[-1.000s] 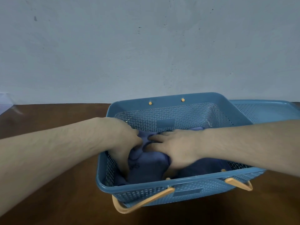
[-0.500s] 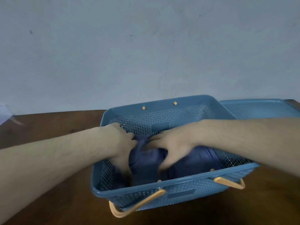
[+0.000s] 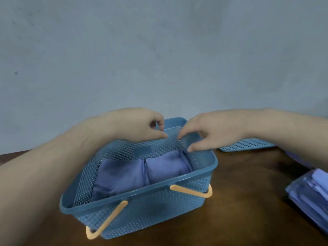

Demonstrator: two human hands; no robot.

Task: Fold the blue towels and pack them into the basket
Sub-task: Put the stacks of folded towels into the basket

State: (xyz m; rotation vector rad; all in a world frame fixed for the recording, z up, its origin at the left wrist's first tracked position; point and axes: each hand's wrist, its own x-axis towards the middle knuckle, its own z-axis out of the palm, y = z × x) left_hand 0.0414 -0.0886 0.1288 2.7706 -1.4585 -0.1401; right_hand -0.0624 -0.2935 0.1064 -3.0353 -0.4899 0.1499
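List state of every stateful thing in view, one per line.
basket: upright, lid off
folded towels: two side by side inside basket
orange handle: folded down
lid: flat on table behind basket
towel stack: on table
left hand: above basket, empty
right hand: above basket, empty

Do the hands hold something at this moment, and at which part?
Nothing is held. The left hand and right hand hover above the far rim of the basket, fingers loosely curled. The folded towels lie inside, untouched.
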